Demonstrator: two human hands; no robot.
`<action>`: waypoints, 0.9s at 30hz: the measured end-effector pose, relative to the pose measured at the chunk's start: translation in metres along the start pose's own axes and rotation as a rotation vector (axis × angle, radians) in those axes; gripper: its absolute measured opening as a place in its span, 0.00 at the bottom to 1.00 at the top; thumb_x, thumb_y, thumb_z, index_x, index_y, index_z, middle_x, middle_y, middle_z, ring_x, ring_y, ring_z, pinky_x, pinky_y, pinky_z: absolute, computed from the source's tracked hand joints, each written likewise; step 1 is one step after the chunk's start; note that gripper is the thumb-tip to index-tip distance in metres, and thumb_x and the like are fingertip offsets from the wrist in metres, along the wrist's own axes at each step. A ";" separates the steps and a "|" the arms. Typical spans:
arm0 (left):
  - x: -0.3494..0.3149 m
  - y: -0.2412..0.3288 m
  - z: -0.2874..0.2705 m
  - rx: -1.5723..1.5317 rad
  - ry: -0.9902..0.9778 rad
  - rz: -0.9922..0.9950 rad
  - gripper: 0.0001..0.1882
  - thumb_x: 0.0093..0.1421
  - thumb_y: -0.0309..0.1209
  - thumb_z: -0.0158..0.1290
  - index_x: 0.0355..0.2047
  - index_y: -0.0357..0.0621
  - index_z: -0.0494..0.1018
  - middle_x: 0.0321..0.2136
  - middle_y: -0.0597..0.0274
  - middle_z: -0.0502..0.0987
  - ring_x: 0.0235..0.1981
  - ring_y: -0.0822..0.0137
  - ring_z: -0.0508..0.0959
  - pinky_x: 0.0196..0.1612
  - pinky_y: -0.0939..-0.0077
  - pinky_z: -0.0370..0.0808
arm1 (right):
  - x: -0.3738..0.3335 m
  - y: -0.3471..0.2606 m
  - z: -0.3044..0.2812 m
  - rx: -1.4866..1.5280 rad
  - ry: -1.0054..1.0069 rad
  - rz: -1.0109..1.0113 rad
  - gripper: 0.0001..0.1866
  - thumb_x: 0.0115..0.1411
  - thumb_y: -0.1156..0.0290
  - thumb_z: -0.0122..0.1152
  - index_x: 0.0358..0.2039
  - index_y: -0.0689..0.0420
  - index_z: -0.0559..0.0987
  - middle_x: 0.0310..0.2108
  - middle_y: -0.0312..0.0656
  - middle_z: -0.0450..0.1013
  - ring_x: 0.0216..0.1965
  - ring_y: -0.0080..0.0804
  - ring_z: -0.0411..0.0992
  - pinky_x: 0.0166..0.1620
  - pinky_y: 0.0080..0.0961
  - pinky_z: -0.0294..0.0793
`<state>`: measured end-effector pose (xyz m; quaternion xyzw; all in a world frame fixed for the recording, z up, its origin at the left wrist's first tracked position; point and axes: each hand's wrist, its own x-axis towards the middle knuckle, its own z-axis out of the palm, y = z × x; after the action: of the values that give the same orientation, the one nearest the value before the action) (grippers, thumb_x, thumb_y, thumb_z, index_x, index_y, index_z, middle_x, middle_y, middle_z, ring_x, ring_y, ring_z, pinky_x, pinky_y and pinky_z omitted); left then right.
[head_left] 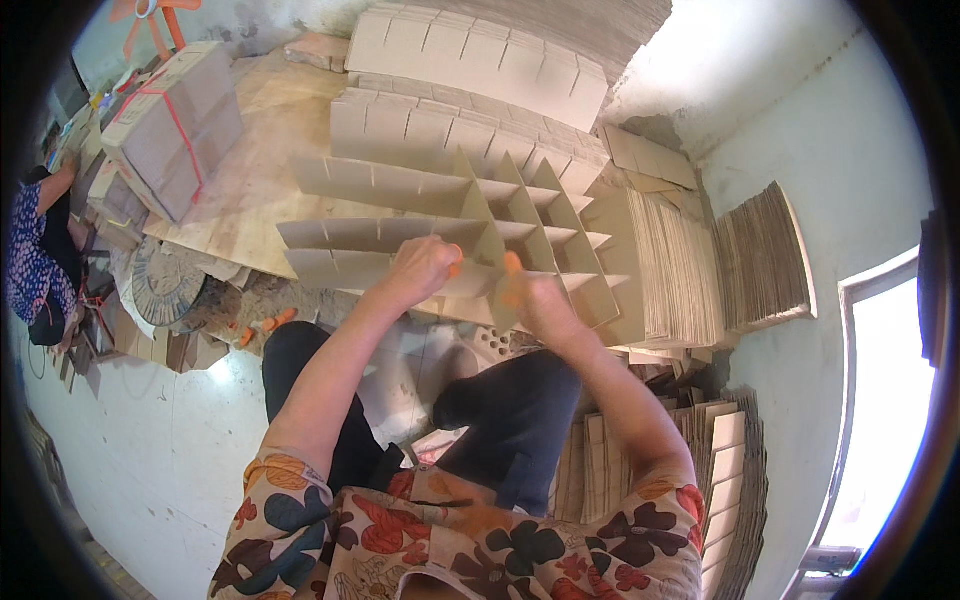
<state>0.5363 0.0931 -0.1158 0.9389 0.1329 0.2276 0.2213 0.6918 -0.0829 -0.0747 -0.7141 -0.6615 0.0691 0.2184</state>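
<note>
A cardboard divider grid (548,228) of interlocked slotted strips stands in front of me, its long strips reaching out to the left. My left hand (424,270) is closed at the nearest long cardboard strip (330,270), an orange finger cover showing at its fingertips. Slightly blurred, my right hand (538,302) is closed around the near end of a cross strip (488,235). Orange covers show on its thumb and a finger. The exact contact of the left fingertips is hidden behind the hand.
Slotted cardboard strips (440,130) are stacked behind the grid, with more upright cardboard sheets (675,270) at the right. A carton tied with red strap (175,130) stands on the wooden board (270,120). At the far left another person's sleeve (40,240) shows.
</note>
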 end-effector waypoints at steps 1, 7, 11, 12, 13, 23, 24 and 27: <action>-0.001 -0.001 0.002 0.017 -0.007 -0.005 0.07 0.47 0.29 0.59 0.26 0.42 0.77 0.23 0.50 0.75 0.28 0.51 0.76 0.30 0.58 0.72 | -0.010 -0.006 0.013 -0.009 -0.019 0.097 0.29 0.47 0.82 0.55 0.53 0.68 0.64 0.19 0.56 0.70 0.24 0.52 0.72 0.29 0.41 0.71; -0.008 0.019 -0.017 -0.056 0.009 -0.007 0.07 0.48 0.30 0.58 0.27 0.41 0.76 0.26 0.51 0.76 0.30 0.52 0.75 0.33 0.58 0.72 | -0.039 0.006 -0.010 -0.209 0.375 0.195 0.25 0.54 0.72 0.59 0.54 0.55 0.69 0.29 0.49 0.73 0.28 0.47 0.73 0.29 0.36 0.72; -0.020 0.014 -0.026 0.042 0.165 0.089 0.07 0.48 0.30 0.58 0.24 0.40 0.74 0.23 0.51 0.75 0.27 0.52 0.74 0.32 0.58 0.71 | -0.075 0.080 -0.067 -0.769 0.538 0.561 0.24 0.52 0.67 0.63 0.49 0.57 0.71 0.32 0.48 0.72 0.35 0.46 0.72 0.36 0.36 0.73; -0.023 0.005 -0.023 0.060 0.096 0.060 0.08 0.48 0.31 0.58 0.22 0.40 0.73 0.22 0.51 0.75 0.28 0.52 0.74 0.31 0.57 0.70 | -0.090 0.101 -0.071 -0.841 0.512 0.618 0.24 0.52 0.65 0.63 0.48 0.58 0.71 0.32 0.48 0.72 0.36 0.47 0.71 0.37 0.37 0.73; -0.024 0.002 -0.022 0.079 0.030 0.026 0.09 0.48 0.31 0.58 0.19 0.40 0.72 0.20 0.51 0.74 0.28 0.52 0.74 0.31 0.57 0.70 | -0.101 0.117 -0.072 -0.913 0.481 0.669 0.24 0.51 0.63 0.63 0.48 0.58 0.71 0.33 0.48 0.71 0.36 0.48 0.71 0.38 0.37 0.73; -0.020 0.018 -0.052 0.004 -0.121 -0.174 0.16 0.47 0.32 0.60 0.37 0.41 0.75 0.31 0.50 0.76 0.36 0.52 0.75 0.40 0.60 0.70 | -0.117 0.157 -0.070 -0.551 0.367 0.882 0.17 0.52 0.59 0.63 0.31 0.59 0.71 0.30 0.53 0.73 0.35 0.52 0.73 0.36 0.44 0.71; -0.018 0.024 -0.063 0.021 -0.152 -0.198 0.20 0.46 0.32 0.60 0.41 0.41 0.73 0.33 0.50 0.76 0.39 0.52 0.74 0.42 0.61 0.69 | -0.121 0.156 -0.071 -0.582 0.411 0.846 0.16 0.52 0.59 0.62 0.31 0.59 0.71 0.29 0.54 0.73 0.34 0.53 0.73 0.35 0.45 0.70; -0.027 0.007 -0.061 0.137 -0.104 -0.097 0.29 0.46 0.33 0.61 0.50 0.42 0.69 0.40 0.52 0.75 0.45 0.55 0.72 0.50 0.63 0.66 | -0.116 0.145 -0.075 -0.633 0.540 0.797 0.14 0.54 0.62 0.61 0.31 0.60 0.71 0.28 0.54 0.73 0.30 0.53 0.73 0.32 0.43 0.70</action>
<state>0.4840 0.0994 -0.0739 0.9549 0.1816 0.1579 0.1741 0.8398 -0.2170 -0.0883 -0.9312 -0.2506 -0.2400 0.1120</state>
